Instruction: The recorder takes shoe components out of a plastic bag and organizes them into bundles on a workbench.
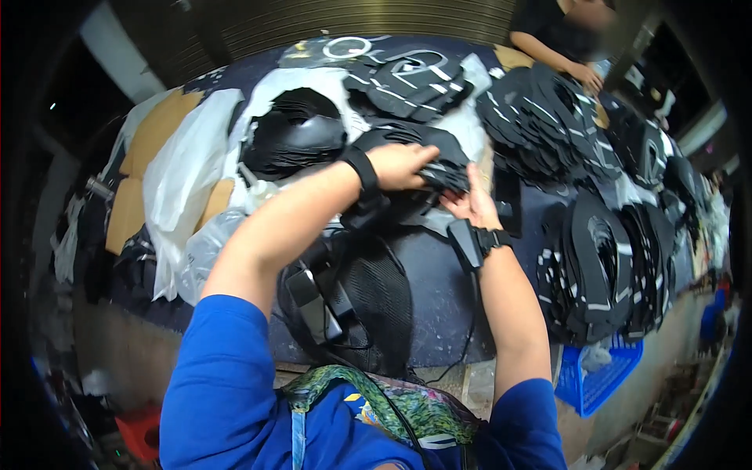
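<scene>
In the middle of the table lies a stack of thin black cut pieces point(450, 147), curved and layered like shoe uppers. My left hand point(401, 166) reaches over the near side of this stack, its fingers closed on the edge. At the stack's right end, my right hand point(475, 207) grips the layered edges, thumb up and fingers curled beneath. Part of the fingers is hidden by the pieces. Just left and beyond my left hand stands another pile of glossy black pieces point(301, 133) on white sheeting.
Piles of black pieces with white stripes point(540, 117) fill the right side and far middle point(415, 82). Nearer right are more looped bundles point(591, 266), above a blue basket point(599, 376). White plastic sheeting point(184, 172) and cardboard lie left. A black mesh bag point(376, 298) sits near me. Someone works at far right.
</scene>
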`<state>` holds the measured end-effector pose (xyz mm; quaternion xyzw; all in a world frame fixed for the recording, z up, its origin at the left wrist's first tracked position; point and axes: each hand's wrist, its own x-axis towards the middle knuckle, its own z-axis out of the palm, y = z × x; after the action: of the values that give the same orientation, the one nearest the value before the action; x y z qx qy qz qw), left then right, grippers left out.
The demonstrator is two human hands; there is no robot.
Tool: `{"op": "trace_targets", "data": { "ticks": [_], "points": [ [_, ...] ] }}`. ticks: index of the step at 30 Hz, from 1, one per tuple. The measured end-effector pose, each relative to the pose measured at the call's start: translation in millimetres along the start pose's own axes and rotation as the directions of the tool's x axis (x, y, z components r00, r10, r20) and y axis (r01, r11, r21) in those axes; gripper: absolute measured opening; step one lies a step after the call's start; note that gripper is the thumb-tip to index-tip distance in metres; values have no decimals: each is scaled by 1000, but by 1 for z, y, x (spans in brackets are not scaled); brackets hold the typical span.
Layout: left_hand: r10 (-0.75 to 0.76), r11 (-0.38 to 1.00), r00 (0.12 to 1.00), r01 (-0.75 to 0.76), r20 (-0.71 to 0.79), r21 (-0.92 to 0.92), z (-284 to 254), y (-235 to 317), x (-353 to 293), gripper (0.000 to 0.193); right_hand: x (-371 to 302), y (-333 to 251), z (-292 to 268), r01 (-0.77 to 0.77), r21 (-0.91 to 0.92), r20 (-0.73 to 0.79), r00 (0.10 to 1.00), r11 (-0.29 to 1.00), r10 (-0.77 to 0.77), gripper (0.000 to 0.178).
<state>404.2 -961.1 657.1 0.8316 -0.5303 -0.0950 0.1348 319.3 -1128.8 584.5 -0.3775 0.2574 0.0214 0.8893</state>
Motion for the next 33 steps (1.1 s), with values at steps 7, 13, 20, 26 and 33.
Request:
{"op": "trace_targets", "data": {
  "ticks": [7,13,20,26,33],
  "points": [
    [12,993,965,20,-261,117,35,14,-15,75,17,-5,-3,140,-260,-97,981,955,-171,29],
    [-70,997,963,57,-260,-60,29,7,-14,74,22,-22,28,385,-464,-98,873,797,-479,27],
    [-257,815,857,-56,-447,-577,4,-39,-20,65,0,-37,85,298,-206,165,949,932,-267,56],
    [-197,795,921,-51,-337,-605,-47,-56,-21,65,13,-58,102,166,47,347,922,985,-172,65],
    [-28,982,932,-43,-361,-187,-49,-28,-24,60,7,-50,114,196,-105,107,977,975,-185,42]
  ]
}}
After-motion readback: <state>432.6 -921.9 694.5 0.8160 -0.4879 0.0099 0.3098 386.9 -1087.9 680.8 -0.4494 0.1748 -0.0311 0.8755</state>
